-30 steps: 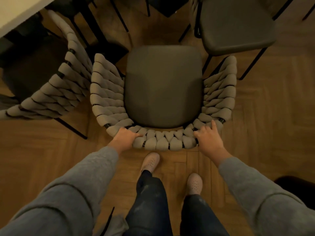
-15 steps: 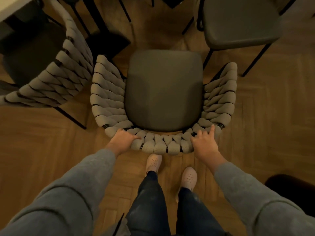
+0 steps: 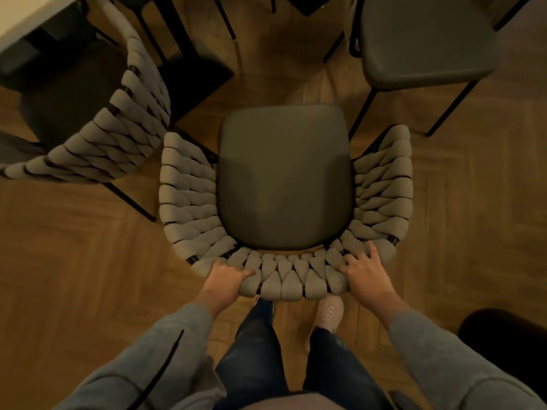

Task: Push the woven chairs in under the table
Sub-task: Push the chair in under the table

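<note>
The left grip (image 3: 226, 276) curls its fingers over the top rail of the grey rope-woven armchair with the dark padded seat (image 3: 284, 179), while the right grip (image 3: 365, 272) lies flatter, fingers splayed on the weave, pressing rather than clasping. The chair stands on the herringbone wooden floor (image 3: 473, 232), well apart from the pale counter (image 3: 17, 13) at upper left, with a second grey woven chair (image 3: 118, 137) just beside it. The push probably goes best driven evenly from both sides and steered left toward the counter, clear of the neighbour's black legs.
</note>
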`<state>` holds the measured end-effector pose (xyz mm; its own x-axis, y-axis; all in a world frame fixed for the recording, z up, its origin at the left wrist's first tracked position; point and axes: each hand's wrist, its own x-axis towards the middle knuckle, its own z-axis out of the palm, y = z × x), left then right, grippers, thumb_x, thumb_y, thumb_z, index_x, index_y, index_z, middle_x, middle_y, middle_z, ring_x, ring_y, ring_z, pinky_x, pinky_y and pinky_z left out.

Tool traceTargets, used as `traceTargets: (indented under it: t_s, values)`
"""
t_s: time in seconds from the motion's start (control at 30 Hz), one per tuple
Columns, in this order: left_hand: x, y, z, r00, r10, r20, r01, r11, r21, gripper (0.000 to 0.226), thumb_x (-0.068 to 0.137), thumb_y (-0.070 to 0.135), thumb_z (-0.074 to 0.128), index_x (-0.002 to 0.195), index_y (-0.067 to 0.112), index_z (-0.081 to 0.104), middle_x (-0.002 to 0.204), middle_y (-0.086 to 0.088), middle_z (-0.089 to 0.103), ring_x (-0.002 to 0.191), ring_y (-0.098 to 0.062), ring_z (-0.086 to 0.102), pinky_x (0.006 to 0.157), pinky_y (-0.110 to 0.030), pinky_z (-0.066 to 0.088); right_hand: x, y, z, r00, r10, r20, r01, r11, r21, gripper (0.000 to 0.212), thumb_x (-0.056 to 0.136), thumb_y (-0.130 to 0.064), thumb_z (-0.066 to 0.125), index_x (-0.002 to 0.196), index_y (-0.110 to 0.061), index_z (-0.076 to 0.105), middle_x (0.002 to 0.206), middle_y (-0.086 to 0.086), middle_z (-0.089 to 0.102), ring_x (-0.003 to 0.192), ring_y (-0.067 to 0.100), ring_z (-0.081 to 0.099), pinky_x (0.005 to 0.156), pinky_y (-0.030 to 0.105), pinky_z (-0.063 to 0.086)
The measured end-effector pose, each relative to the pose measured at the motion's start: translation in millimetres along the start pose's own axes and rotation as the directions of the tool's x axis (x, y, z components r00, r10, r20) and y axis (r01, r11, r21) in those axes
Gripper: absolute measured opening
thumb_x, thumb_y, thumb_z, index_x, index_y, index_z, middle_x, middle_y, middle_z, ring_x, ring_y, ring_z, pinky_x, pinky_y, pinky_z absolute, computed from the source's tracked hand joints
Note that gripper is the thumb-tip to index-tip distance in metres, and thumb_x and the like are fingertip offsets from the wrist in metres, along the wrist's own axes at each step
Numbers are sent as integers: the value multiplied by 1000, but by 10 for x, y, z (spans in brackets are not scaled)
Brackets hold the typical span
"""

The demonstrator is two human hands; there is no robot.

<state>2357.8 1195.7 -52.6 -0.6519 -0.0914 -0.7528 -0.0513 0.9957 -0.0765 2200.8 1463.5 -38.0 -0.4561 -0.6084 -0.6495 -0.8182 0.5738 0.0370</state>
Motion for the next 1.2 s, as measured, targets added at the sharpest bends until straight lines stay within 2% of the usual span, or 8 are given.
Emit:
traceTargets:
  t_s: [0.2,0.4,0.73,0.87,1.0,1.1,1.2]
  values:
    - [21,98,-114,1000,-20,5,21,1000,-14,57,96,18,45,147,37,29,140,4,51,123,-23,52,104,-43,31,80,220,-22,996,-90,23,91,995,-30,37,98,-17,44,133,-23,53,127,3,55,123,28,47,115,54,19]
    - [280,161,-499,998,-50,-45,49,998,-24,54,97,19,43,147,37,32,128,2,60,116,-23,57,99,-38,35,412,667,-231,992,-124,-15,122,986,-116,32,97,-18,45,126,-24,58,125,1,57,118,26,49,105,44,30]
    - [1050,-266,-1213,995,-61,-77,48,986,-162,53,96,23,47,146,35,34,128,-2,60,117,-24,55,101,-41,37,1446,1379,-1028,985,-170,-3,164,959,-230,37,97,-24,48,133,-32,53,129,-3,55,121,24,48,108,44,29]
    - [1350,-488,-1523,996,-54,-76,38,978,-204,52,97,23,47,147,32,35,128,-3,59,116,-24,56,98,-39,40,1848,1601,-1387,983,-180,19,179,949,-259,41,97,-22,46,136,-34,49,130,-4,53,122,23,47,110,44,27]
    - [1609,-776,-1825,994,6,-110,-34,967,-252,58,92,25,54,147,28,36,126,-4,60,113,-24,58,92,-36,44,2244,1833,-1709,981,-189,49,195,930,-311,46,97,-20,47,140,-36,45,131,-6,53,123,23,47,109,44,27]
    - [1775,-990,-1966,994,62,-88,-80,972,-219,67,88,24,58,149,29,29,128,-4,59,112,-24,58,92,-38,46,2478,1987,-1954,981,-188,55,195,914,-356,46,97,-19,46,141,-35,43,135,-6,51,126,22,45,112,47,21]
    - [1942,-1051,-2082,997,36,-74,-51,974,-219,67,90,23,57,149,30,27,130,-4,57,113,-25,58,95,-42,45,2689,2122,-2140,979,-188,79,204,901,-382,46,98,-18,45,142,-33,44,139,-6,49,130,22,43,115,50,16]
